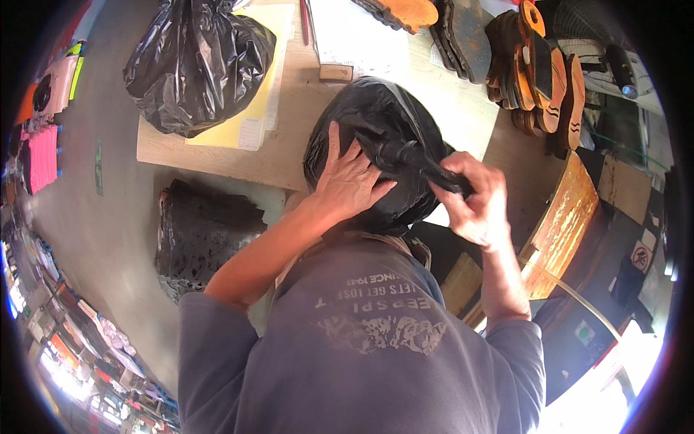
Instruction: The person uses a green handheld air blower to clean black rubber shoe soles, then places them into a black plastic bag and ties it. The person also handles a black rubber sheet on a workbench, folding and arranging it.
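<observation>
A full, rounded black plastic bag [376, 108] sits at the near edge of the table, close against my body. Its neck is gathered and twisted toward the right. My right hand [477, 199] is closed round the twisted end. My left hand [347, 177] lies on the bag's left side with fingers spread, pressing against the plastic. What the bag holds is hidden. Another black plastic bag [199, 69], also filled, rests on the table at the far left, on top of yellow paper [228, 134].
The pale wooden table [289, 155] carries papers [361, 43] and a small wooden block [336, 72]. Stacks of shoe-sole shapes [531, 72] stand at the far right beside a fan [614, 65]. A wooden board [564, 224] leans at my right. Dark sheets [206, 239] lie lower left.
</observation>
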Action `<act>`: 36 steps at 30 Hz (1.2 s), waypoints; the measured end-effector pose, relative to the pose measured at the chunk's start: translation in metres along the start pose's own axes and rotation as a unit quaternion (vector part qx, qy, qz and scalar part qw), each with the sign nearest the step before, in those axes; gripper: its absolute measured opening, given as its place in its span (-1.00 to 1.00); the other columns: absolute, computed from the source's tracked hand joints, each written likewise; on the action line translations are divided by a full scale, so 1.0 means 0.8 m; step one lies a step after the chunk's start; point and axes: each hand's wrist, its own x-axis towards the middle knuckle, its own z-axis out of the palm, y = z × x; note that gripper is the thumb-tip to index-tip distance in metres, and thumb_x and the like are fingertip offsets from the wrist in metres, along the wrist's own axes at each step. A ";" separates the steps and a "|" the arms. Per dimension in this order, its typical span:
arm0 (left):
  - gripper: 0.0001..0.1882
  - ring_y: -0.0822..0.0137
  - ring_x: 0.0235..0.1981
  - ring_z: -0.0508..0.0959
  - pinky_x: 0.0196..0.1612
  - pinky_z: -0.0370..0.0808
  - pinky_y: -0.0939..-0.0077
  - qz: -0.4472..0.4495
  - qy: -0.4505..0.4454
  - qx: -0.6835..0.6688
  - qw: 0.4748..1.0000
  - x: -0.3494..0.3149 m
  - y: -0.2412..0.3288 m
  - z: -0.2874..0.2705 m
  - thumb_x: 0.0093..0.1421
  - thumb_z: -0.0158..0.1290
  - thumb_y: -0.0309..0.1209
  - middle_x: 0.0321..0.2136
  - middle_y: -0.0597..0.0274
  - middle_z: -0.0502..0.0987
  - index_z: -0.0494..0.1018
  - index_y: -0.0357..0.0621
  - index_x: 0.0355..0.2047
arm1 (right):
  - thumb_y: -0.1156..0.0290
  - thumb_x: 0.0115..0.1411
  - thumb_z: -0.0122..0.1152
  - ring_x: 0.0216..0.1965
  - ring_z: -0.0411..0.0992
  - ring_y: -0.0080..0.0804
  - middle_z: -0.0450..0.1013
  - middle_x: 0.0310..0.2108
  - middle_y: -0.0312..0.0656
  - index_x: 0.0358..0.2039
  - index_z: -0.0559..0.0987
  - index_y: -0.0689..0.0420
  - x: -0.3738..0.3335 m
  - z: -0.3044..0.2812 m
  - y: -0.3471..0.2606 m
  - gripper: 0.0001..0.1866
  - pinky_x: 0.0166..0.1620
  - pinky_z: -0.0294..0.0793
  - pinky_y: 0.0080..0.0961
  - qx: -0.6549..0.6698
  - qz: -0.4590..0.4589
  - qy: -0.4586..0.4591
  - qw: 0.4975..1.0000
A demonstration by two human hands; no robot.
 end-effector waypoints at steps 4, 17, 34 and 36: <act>-0.36 -0.08 0.37 0.30 0.41 -0.28 -0.64 -0.016 0.007 -0.013 1.000 0.007 -0.003 0.003 0.15 0.27 -0.08 0.25 0.10 0.41 0.51 -0.15 0.17 | 0.40 0.18 0.46 -0.55 0.53 -0.29 0.55 -0.51 -0.08 -0.14 0.54 0.27 -0.022 0.089 0.061 -0.67 -0.37 0.54 -0.29 -0.033 0.167 0.010 0.985; -0.68 0.57 -0.23 0.51 -0.21 0.48 0.57 -0.488 -0.082 -0.454 0.741 -0.156 -0.013 0.041 0.32 0.26 -0.39 -0.25 0.36 0.57 0.50 -0.33 -0.03 | 0.35 0.17 0.44 -0.59 0.56 -0.15 0.56 -0.53 -0.09 -0.21 0.55 0.29 -0.018 0.162 0.098 -0.68 -0.53 0.55 -0.32 -0.259 -0.050 0.133 0.955; -0.75 0.68 -0.26 0.38 -0.18 0.32 0.71 -0.328 0.142 -0.663 0.658 -0.120 0.122 -0.156 0.44 0.02 -0.53 -0.24 0.50 0.51 0.53 -0.29 0.08 | 0.34 0.27 0.35 -0.50 0.57 0.02 0.56 -0.51 -0.04 -0.20 0.56 0.19 -0.019 0.146 0.089 -0.78 -0.40 0.57 -0.18 -0.198 0.030 0.067 0.977; -0.74 0.69 -0.23 0.41 -0.17 0.33 0.70 -0.308 0.144 -0.688 0.641 -0.111 0.121 -0.160 0.46 0.01 -0.51 -0.19 0.48 0.54 0.54 -0.25 0.09 | 0.38 0.24 0.35 -0.41 0.59 0.04 0.55 -0.44 -0.02 -0.13 0.57 0.26 -0.020 0.120 0.067 -0.73 -0.29 0.59 -0.17 -0.125 0.056 0.044 0.990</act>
